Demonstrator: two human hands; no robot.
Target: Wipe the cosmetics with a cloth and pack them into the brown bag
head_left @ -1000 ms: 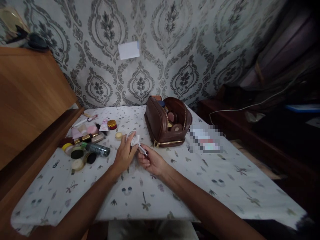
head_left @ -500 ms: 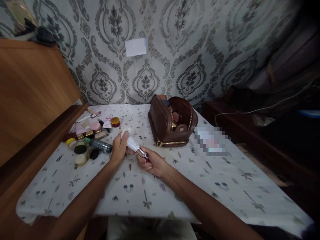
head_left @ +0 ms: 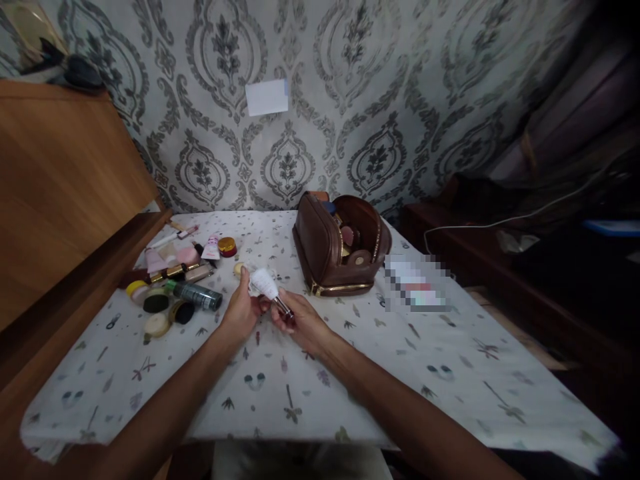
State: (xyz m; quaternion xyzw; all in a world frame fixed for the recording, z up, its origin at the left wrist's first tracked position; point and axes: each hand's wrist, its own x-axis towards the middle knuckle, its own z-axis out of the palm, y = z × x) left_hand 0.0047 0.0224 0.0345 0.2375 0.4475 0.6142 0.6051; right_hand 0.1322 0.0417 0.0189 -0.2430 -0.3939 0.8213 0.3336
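Note:
A white squeeze tube (head_left: 264,283) with a shiny metallic cap is tilted above the table, its printed side facing me. My right hand (head_left: 300,319) has its fingers closed around the tube at the cap end. Close against the tube's left side is my left hand (head_left: 243,310), thumb raised apart from it and fingers curving below; whether those fingers touch the tube I cannot tell. Just beyond the hands, a small pale yellow round item (head_left: 239,269) lies on the cloth.
An unzipped brown cosmetic bag (head_left: 320,250) with items inside stands beyond my right hand. To the left lie a dark green bottle (head_left: 197,295), a red jar with gold lid (head_left: 227,247), a small pink-white tube (head_left: 211,248) and several jars. A blurred-out flat item (head_left: 417,283) lies right.
The tube has turned so that its printed face shows more. My left thumb has come off the tube, and my right hand still holds it. The view has shifted slightly.

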